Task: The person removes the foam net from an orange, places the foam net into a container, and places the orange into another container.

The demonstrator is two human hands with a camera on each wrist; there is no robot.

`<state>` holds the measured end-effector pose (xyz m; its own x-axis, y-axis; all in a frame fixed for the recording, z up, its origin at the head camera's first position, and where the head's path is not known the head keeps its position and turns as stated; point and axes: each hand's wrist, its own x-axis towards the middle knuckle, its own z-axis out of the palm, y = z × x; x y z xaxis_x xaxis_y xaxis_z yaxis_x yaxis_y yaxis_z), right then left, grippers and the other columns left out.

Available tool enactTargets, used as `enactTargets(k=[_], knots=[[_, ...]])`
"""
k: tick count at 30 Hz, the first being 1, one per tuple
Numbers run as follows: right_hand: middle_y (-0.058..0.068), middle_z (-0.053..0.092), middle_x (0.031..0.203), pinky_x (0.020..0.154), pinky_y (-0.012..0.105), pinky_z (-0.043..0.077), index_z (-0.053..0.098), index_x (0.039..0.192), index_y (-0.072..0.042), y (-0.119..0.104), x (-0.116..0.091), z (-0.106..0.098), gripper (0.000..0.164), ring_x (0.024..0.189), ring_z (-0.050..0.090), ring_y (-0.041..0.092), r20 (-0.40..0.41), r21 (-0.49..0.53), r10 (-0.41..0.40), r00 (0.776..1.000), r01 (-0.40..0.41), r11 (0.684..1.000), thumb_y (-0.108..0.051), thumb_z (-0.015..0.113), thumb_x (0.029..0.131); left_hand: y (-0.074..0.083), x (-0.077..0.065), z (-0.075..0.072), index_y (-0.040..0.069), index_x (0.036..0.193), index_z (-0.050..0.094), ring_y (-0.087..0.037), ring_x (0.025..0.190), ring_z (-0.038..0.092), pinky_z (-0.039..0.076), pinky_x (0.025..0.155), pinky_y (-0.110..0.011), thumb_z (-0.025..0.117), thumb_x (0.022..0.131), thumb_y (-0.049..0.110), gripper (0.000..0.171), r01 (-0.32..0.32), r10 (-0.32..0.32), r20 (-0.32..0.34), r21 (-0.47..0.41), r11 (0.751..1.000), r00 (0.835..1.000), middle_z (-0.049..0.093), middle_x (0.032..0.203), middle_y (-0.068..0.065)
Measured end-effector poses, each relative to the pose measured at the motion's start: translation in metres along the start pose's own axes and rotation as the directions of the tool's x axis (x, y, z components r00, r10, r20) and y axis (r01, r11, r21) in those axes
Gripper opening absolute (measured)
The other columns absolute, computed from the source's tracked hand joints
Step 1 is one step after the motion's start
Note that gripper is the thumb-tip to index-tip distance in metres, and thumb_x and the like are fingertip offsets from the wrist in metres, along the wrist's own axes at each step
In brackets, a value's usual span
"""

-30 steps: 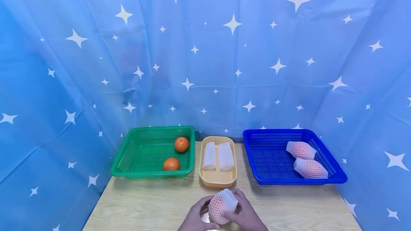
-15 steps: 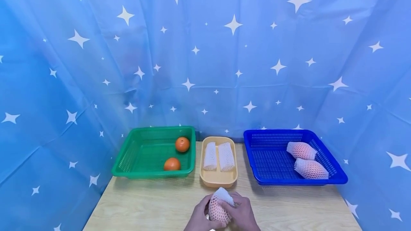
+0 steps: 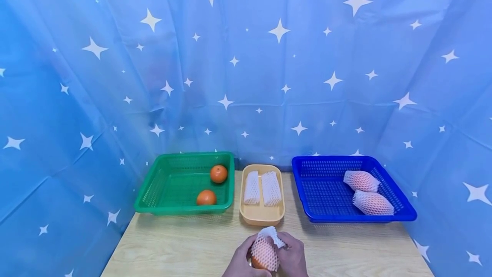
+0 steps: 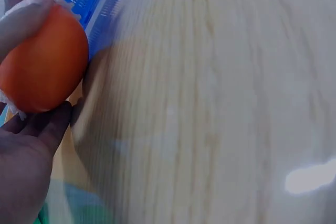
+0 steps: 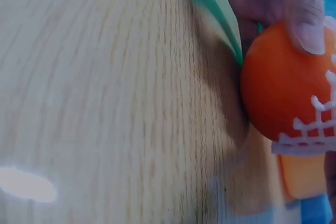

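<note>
In the head view, a smooth orange-red round fruit (image 3: 259, 264) sits partly inside a white foam net sleeve (image 3: 265, 245), low over the front of the table. My left hand (image 3: 241, 260) grips the fruit from the left. On the other side, my right hand (image 3: 293, 253) pinches the sleeve near its upper end, which is folded over. The bare lower part of the fruit (image 4: 47, 61) fills the upper left of the left wrist view. From the right wrist, the open edge of the sleeve (image 5: 310, 142) shows partway over the fruit, with a thumb pressed on the bare skin.
A green basket (image 3: 180, 208) at the left holds two bare orange-red fruits. In the middle, a beige tray (image 3: 262, 216) carries two flat foam sleeves (image 3: 270, 188). The blue basket (image 3: 323, 200) at the right contains two sleeved fruits (image 3: 373, 203). A starry blue curtain (image 3: 253, 76) hangs behind.
The sleeve has shifted on the fruit, so bare orange skin now shows at its lower end. My right hand has gone from the sleeve's side to its upper end, which now folds over.
</note>
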<state>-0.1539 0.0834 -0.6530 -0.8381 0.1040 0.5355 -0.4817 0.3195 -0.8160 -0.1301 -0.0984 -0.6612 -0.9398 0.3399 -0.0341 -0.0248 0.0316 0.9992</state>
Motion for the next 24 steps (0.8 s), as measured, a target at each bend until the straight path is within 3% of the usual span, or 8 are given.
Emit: enactTargets(k=[6,11,15,18,20,24], knots=[[-0.009,0.074,0.076,0.062,0.012,0.05,0.081,0.089,-0.022,-0.002,0.004,-0.003,0.027,0.067,0.061,-0.002,0.02,-0.017,0.149,0.989,-0.148,0.989,0.002,0.084,0.078,-0.002,0.001,0.0,0.025,0.152,0.043,-0.013,0.127,0.058,0.049,0.097,-0.017,0.096,0.072,0.023,0.096,0.057,-0.058,-0.021,-0.032,0.998,0.998,0.058,0.145,-0.002],[-0.003,0.075,0.078,0.064,0.018,0.051,0.079,0.089,-0.02,-0.014,0.016,-0.011,0.012,0.069,0.061,0.001,0.081,0.023,0.291,0.953,-0.294,0.956,-0.01,0.084,0.084,0.0,0.002,-0.002,0.025,0.15,0.043,-0.012,0.125,0.059,0.05,0.097,-0.018,0.096,0.071,0.024,0.095,0.038,-0.036,-0.051,0.033,0.999,0.998,0.056,0.144,-0.003],[0.002,0.078,0.088,0.069,0.02,0.054,0.079,0.098,-0.014,-0.022,0.029,-0.018,0.012,0.077,0.065,0.002,0.104,-0.007,0.376,0.921,-0.378,0.926,-0.019,0.082,0.088,0.003,0.0,-0.003,0.026,0.142,0.05,-0.013,0.122,0.061,0.051,0.095,-0.02,0.096,0.071,0.025,0.085,0.069,-0.063,-0.08,0.065,0.996,0.995,0.059,0.137,0.001],[0.005,0.078,0.101,0.076,0.02,0.056,0.077,0.109,-0.01,-0.028,0.042,-0.023,0.02,0.087,0.067,0.002,0.129,-0.062,0.397,0.909,-0.392,0.918,-0.02,0.077,0.093,0.003,-0.001,-0.003,0.027,0.137,0.054,-0.013,0.121,0.062,0.051,0.094,-0.021,0.096,0.071,0.024,0.079,0.082,-0.076,-0.084,0.065,0.995,0.994,0.062,0.135,0.003],[0.008,0.077,0.106,0.079,0.021,0.056,0.075,0.113,-0.007,-0.031,0.052,-0.027,0.021,0.091,0.066,0.002,0.149,-0.084,0.37,0.917,-0.362,0.929,-0.018,0.073,0.095,0.003,-0.001,-0.002,0.027,0.137,0.054,-0.012,0.12,0.063,0.051,0.094,-0.022,0.095,0.072,0.023,0.077,0.07,-0.064,-0.081,0.064,0.996,0.995,0.062,0.135,0.003],[0.011,0.076,0.101,0.072,0.02,0.056,0.073,0.113,-0.004,-0.039,0.079,-0.031,0.023,0.082,0.065,0.003,0.165,-0.09,0.341,0.925,-0.33,0.94,-0.015,0.075,0.093,0.002,0.002,-0.002,0.023,0.137,0.054,-0.013,0.117,0.065,0.052,0.093,-0.023,0.095,0.071,0.02,0.078,0.077,-0.075,-0.074,0.033,0.996,0.994,0.062,0.134,0.002]])
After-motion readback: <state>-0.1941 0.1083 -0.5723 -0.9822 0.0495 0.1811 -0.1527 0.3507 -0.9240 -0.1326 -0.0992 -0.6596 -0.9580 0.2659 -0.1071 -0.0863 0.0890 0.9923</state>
